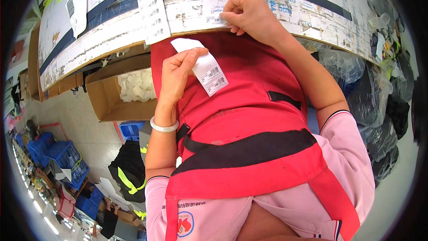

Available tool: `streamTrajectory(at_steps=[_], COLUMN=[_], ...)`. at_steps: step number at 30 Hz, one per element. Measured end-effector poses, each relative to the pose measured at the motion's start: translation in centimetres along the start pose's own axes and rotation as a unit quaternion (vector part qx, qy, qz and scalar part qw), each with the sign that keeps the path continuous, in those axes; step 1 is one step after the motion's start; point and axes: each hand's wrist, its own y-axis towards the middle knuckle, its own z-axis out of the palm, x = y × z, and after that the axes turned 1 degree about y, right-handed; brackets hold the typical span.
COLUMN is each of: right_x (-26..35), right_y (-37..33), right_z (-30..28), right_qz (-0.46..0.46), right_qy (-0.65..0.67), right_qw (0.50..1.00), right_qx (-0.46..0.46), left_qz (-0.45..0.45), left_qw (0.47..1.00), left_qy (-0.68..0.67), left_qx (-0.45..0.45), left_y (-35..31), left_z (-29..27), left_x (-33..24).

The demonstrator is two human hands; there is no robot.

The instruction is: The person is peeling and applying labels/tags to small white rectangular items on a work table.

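My left hand (180,69) is closed on a strip of white printed labels (210,80), pinched between thumb and fingers in front of my red apron (249,85). The strip's lower end hangs toward me, and its upper end curls over behind the fingers. My right hand (249,15) is over the near edge of the worn white tabletop (187,11), thumb and forefinger pressed together. Whatever small thing may be in that pinch is too hard to make out. A longer sheet of labels (154,13) lies on the tabletop, overhanging the edge left of my right hand.
More white labels (78,11) lie at the table's left. Below the edge, an open cardboard box (100,100) holds crumpled white strips (137,85). Clear and dark plastic bags (368,89) crowd the right side. Blue crates (69,160) and black-and-yellow fabric (129,169) are at lower left.
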Motion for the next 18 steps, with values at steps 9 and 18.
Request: streamTrajectory(at_steps=[9, 18], right_x=[-0.7, -9.4], right_y=[-0.7, 4.6], right_z=[-3.4, -14.5], right_qz=[-0.037, -0.001], right_qy=[0.134, -0.221], right_qw=[0.990, 0.924], right_qx=[-0.029, -0.311], left_qz=[-0.022, -0.025], left_qw=[0.999, 0.998], left_qy=[-0.041, -0.048], left_qx=[-0.029, 0.037], left_y=[-0.5, -1.2], left_z=[0.3, 0.7], left_x=[-0.6, -1.3])
